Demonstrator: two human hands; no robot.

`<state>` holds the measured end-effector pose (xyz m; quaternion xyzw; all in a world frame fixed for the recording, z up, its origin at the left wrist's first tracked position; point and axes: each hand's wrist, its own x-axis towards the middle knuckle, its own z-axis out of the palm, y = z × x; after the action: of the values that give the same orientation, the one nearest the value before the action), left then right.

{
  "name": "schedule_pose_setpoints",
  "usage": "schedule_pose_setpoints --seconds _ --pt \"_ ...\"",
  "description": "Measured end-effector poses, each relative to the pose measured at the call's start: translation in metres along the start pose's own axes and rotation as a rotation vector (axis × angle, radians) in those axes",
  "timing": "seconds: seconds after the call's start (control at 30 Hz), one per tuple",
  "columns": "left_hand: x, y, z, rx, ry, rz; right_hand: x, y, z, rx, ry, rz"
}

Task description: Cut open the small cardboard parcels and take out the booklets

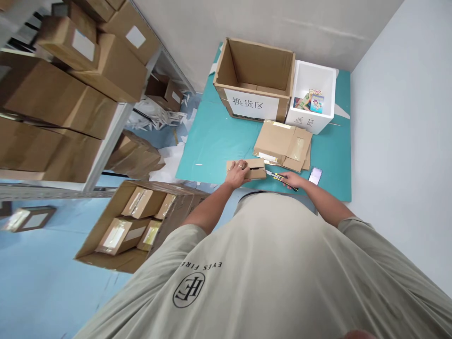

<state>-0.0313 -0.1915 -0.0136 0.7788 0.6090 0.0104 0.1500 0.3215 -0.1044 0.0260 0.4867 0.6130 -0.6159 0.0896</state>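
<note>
A small cardboard box (257, 173) lies near the front edge of the green table, with a dark gap along its top. My left hand (238, 174) grips it from above at its left part, a ring on one finger. In my right hand (294, 180) is a yellow and black utility knife (278, 177), its blade out and pointing left. The blade tip is at the right end of the box; whether it touches cannot be told. Just behind lie flattened cardboard pieces (273, 141). To the right of my right hand is a phone (315, 175).
At the table's (201, 141) back stand a large open carton (254, 103) with a paper sign and a white foam bin (302, 121) holding small colourful packets. Left are shelves of cartons (115, 66). An open carton (93, 230) of boxes stands left of me.
</note>
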Motion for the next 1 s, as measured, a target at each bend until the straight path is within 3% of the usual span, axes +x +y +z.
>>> schedule_pose_setpoints --seconds 0.2,0.47,0.73,1.0 --pt "-0.002 0.008 -0.002 -0.004 0.052 -0.034 0.010 -0.008 0.011 -0.063 0.050 -0.034" --pt "-0.036 0.023 0.009 0.088 0.001 -0.075 0.000 0.008 0.010 -0.129 0.098 0.002" --pt "-0.030 0.023 -0.003 0.009 -0.062 -0.240 -0.009 0.057 0.015 0.069 0.269 -0.047" --pt "-0.028 0.027 -0.017 -0.069 -0.037 -0.265 -0.009 0.108 0.022 -0.247 0.318 0.158"
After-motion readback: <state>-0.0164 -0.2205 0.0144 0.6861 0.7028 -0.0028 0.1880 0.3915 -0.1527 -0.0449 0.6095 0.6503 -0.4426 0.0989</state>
